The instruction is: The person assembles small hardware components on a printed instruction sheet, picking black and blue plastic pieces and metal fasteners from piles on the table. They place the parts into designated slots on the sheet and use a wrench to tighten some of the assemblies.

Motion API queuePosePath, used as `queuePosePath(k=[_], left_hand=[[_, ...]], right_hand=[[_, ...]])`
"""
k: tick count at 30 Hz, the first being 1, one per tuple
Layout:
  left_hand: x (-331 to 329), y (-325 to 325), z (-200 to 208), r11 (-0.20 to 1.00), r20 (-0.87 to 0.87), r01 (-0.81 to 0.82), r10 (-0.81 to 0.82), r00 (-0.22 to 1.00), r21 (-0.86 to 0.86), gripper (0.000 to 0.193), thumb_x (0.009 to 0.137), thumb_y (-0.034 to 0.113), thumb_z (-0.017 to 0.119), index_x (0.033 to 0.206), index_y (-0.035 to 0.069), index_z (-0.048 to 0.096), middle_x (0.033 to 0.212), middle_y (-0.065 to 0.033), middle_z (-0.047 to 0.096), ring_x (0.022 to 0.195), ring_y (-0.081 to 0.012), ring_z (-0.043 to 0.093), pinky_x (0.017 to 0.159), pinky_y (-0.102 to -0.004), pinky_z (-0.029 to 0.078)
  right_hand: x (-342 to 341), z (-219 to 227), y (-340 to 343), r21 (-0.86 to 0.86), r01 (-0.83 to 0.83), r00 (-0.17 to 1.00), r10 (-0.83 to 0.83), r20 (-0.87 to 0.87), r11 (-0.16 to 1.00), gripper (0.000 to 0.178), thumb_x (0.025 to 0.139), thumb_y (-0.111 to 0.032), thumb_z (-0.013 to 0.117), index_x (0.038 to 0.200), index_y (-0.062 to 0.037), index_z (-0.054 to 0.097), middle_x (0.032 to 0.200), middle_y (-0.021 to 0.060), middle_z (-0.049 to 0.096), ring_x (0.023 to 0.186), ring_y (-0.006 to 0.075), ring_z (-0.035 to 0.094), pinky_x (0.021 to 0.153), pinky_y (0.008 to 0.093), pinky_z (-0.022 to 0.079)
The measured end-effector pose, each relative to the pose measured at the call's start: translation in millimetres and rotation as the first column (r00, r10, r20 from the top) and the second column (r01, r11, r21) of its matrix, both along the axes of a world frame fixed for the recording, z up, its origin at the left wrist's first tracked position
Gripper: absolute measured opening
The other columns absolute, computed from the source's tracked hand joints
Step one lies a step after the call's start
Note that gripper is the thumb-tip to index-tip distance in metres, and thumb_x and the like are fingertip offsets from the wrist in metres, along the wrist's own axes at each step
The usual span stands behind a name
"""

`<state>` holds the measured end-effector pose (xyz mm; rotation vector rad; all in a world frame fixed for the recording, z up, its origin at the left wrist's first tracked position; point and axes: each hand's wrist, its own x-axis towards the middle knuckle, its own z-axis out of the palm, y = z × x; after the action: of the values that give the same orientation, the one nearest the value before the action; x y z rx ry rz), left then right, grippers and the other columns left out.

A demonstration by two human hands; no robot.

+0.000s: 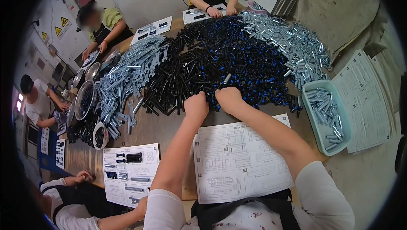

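My left hand (196,106) and right hand (229,99) sit close together, fingers buried in the black-and-blue screw pile (220,60); whether they grip anything I cannot tell. I judge it early; my instruction sheet (237,162) lies bare of parts.

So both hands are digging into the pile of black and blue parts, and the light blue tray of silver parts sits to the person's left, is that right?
Not quite. The head view shows both the left hand and the right hand at the near edge of the pile of black and blue parts, but the light blue tray of silver parts sits to the person's right, not the left.
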<state>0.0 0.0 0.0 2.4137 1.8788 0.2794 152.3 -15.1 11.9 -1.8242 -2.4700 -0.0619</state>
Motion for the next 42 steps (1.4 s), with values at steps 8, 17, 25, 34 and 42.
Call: queuePosePath(k=[8,17,25,34,42], left_hand=[[-5.5,25.1,23.2,0.994,-0.048,0.066,-0.07,0.996,-0.087,0.026,0.075,0.026,0.069,0.089,0.003,0.066,0.087,-0.0162,0.071,0.084,-0.0329,0.07,0.074,-0.0443,0.056],[38.4,77.5,40.3,0.994,0.803,-0.087,0.103,0.587,-0.064,0.026,0.089,0.026,0.069,0.101,0.003,0.071,0.079,-0.007,0.071,0.073,-0.0148,0.067,0.064,-0.0283,0.052],[73.9,87.7,42.2,0.955,0.427,-0.295,0.258,0.867,0.023,0.038,0.08,0.044,0.074,0.101,0.012,0.078,0.095,-0.0118,0.075,0.09,-0.0311,0.071,0.081,-0.042,0.055],[94.9,25.1,86.6,0.961,0.559,0.186,-0.272,0.783,0.206,0.025,0.076,0.026,0.072,0.087,0.004,0.072,0.077,-0.0127,0.07,0.072,-0.0252,0.068,0.069,-0.0355,0.053],[123.3,-105.2,45.1,0.707,0.208,0.694,-0.665,0.718,-0.134,0.015,0.076,0.022,0.071,0.086,0.011,0.073,0.085,-0.0084,0.067,0.082,-0.0283,0.066,0.073,-0.0416,0.053]], right_hand=[[17.9,4.1,-2.2,0.125,-0.182,0.983,0.185,-0.007,0.975,0.009,0.078,-0.01,0.064,0.085,-0.0072,0.069,0.085,0.0099,0.072,0.079,0.027,0.071,0.065,0.0385,0.056],[82.5,-31.0,-107.1,-0.122,0.203,0.624,-0.224,-0.749,0.971,0.023,0.079,-0.028,0.068,0.088,-0.0076,0.065,0.069,0.0119,0.068,0.064,0.0327,0.066,0.061,0.0426,0.052],[79.5,-40.3,-111.7,0.009,0.249,0.553,-0.134,-0.822,0.968,0.016,0.078,-0.024,0.068,0.083,-0.0081,0.064,0.062,0.0088,0.065,0.056,0.0306,0.065,0.056,0.0404,0.051],[110.5,-38.8,-106.7,-0.055,0.2,0.146,-0.086,-0.986,0.978,0.016,0.084,-0.015,0.07,0.086,0.0005,0.065,0.068,0.0025,0.063,0.064,0.0076,0.056,0.058,0.0279,0.046],[156.2,8.3,-153.5,-0.079,0.276,0.312,-0.168,-0.935,0.958,0.019,0.085,-0.016,0.07,0.092,0.0015,0.066,0.071,0.0043,0.065,0.065,0.0074,0.054,0.06,0.0275,0.044]])
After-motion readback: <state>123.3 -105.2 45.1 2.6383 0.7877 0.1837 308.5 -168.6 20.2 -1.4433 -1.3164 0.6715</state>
